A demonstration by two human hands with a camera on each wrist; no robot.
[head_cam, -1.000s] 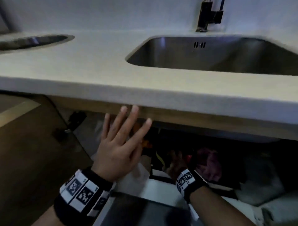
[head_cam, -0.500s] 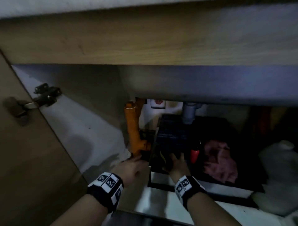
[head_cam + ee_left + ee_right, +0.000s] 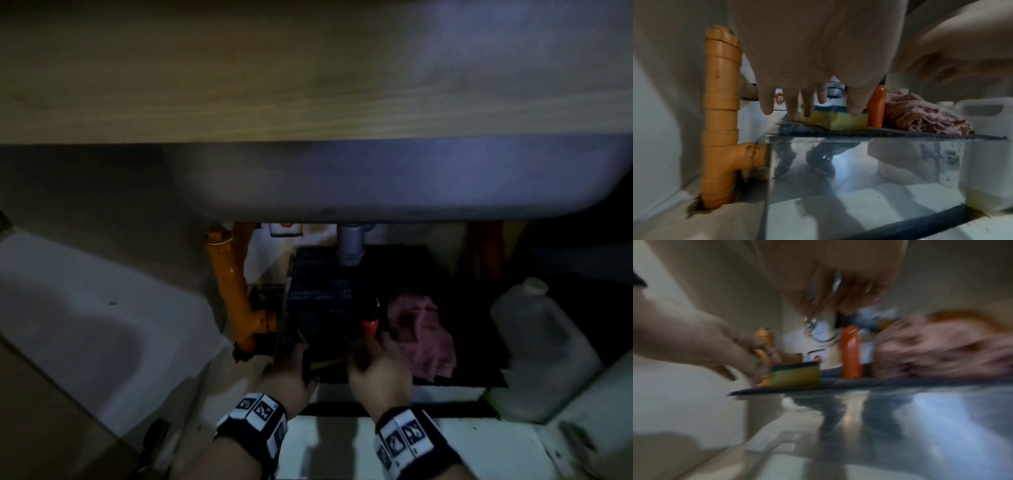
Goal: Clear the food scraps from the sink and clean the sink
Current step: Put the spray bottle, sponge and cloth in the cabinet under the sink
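I am looking into the cupboard under the sink (image 3: 376, 178). A yellow sponge (image 3: 838, 121) with a dark scouring top lies on a dark mat (image 3: 890, 134). My left hand (image 3: 818, 107) hangs over it, fingers (image 3: 792, 112) pointing down at its left end, thumb apart from it. An orange bottle (image 3: 370, 325) stands just right of the sponge. My right hand (image 3: 373, 359) hovers in front of that bottle, fingers loosely curled and holding nothing; the right wrist view is blurred by motion. A crumpled pink cloth (image 3: 421, 332) lies right of the bottle.
An orange drain pipe (image 3: 233, 291) runs down the left side, close to my left hand. The mat covers a steel box (image 3: 859, 170). A white plastic jug (image 3: 534, 342) stands at the right. The grey drain (image 3: 349, 246) and the sink's underside hang low overhead.
My view dropped from the worktop to inside the cupboard. My left hand came down from the cupboard's top edge to the sponge. My right hand shifted right, toward the orange bottle.
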